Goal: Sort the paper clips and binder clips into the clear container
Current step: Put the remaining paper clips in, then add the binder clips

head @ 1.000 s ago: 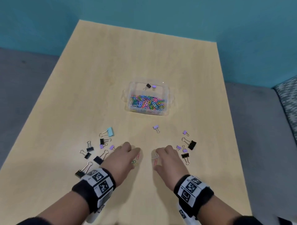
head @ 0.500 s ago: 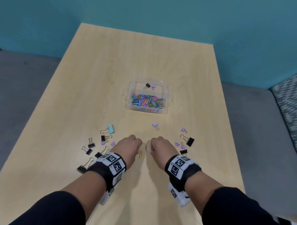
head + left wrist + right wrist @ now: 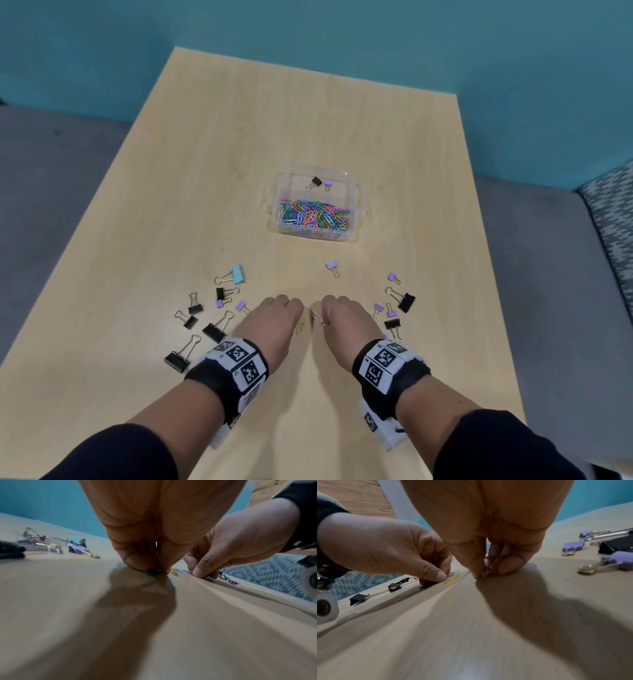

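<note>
At mid-counter, beyond both hands: clear container [image 3: 352,192], two compartments. Near compartment holds a heap of paper clips [image 3: 313,215] in pink, blue, green, yellow and white; far compartment holds one black binder clip [image 3: 315,181] and one lilac binder clip [image 3: 327,184].

No brand or readable writing in view — the wristbands [image 3: 239,359] carry only black-and-white square marker patterns.

Left hand [image 3: 272,318]: fingers curled down to the counter [image 3: 205,154], thumb and fingertip pinching a green paper clip [image 3: 153,573] flat against the wood. Grip closed on it.

Right hand [image 3: 346,317]: fingers curled, tips pinched on a small clip at the counter surface; a white paper clip [image 3: 317,316] shows at its thumb side. Whether that clip is the one held, cannot tell.

Between the hands, loose: yellow paper clip [image 3: 300,326], lying flat.

Left scatter — a pale blue binder clip [image 3: 237,273], several black binder clips [image 3: 177,359] and small lilac ones [image 3: 240,305], all apart from the container.

Right scatter: black binder clip with wire handles out [image 3: 406,301], lilac clips [image 3: 391,313] just beside it, one lilac clip [image 3: 331,265] lying alone nearer the container.

Surround: teal wall, grey floor, patterned upholstery at far right.
</note>
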Motion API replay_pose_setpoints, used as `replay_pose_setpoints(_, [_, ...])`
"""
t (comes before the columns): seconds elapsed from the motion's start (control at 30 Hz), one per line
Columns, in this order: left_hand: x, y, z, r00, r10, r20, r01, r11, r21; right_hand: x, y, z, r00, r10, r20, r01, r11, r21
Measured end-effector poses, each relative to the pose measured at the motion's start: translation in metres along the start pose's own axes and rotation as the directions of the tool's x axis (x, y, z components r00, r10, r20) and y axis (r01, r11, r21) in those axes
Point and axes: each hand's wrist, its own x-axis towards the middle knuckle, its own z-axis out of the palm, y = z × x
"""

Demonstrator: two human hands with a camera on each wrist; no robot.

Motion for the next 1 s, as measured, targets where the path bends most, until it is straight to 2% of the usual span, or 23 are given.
replay_pose_setpoints(0.1, [-0.002, 0.002, -0.003, 1.000, -0.015, -0.018, 0.013, 0.997, -0.082, -0.003, 0.003, -0.003, 0.999, 0.041, 0.002, -0.041, 0.997, 0.064])
replay_pose_setpoints(0.2, [-0.004, -0.007, -0.009, 0.986, -0.161, -0.037, 0.140, 0.933, -0.330, -0.006, 0.008, -0.008, 0.992, 0.127, 0.008, -0.126, 0.970, 0.206])
replay_pose_setpoints(0.3, [-0.007, -0.016, -0.011, 0.974, -0.211, -0.078, 0.158, 0.889, -0.430, -0.004, 0.004, -0.010, 0.985, 0.174, 0.011, -0.169, 0.937, 0.305])
replay_pose_setpoints(0.37, [-0.012, -0.015, -0.014, 0.966, -0.247, -0.075, 0.201, 0.901, -0.384, 0.000, -0.004, -0.009, 0.984, 0.174, 0.020, -0.172, 0.935, 0.310])
replay_pose_setpoints(0.43, [-0.017, -0.009, -0.016, 0.957, -0.282, -0.070, 0.247, 0.915, -0.318, 0.005, -0.011, -0.007, 0.987, 0.159, 0.021, -0.159, 0.956, 0.245])
replay_pose_setpoints(0.57, [-0.026, -0.001, -0.006, 0.971, -0.240, -0.011, 0.237, 0.964, -0.117, 0.010, -0.018, -0.003, 0.993, 0.118, 0.021, -0.120, 0.989, 0.086])
replay_pose_setpoints(0.77, [-0.020, -0.001, 0.002, 0.972, -0.234, 0.017, 0.234, 0.959, -0.157, 0.016, -0.021, -0.007, 0.991, 0.115, 0.072, -0.118, 0.992, 0.037])
replay_pose_setpoints(0.9, [-0.021, 0.005, 0.000, 0.978, -0.208, -0.002, 0.207, 0.973, -0.100, 0.018, -0.021, -0.008, 0.988, 0.122, 0.097, -0.126, 0.991, 0.037])
replay_pose_setpoints(1.0, [-0.021, 0.011, 0.003, 0.993, -0.109, -0.040, 0.107, 0.993, -0.044, 0.018, -0.021, -0.007, 0.991, 0.098, 0.088, -0.099, 0.995, 0.011])
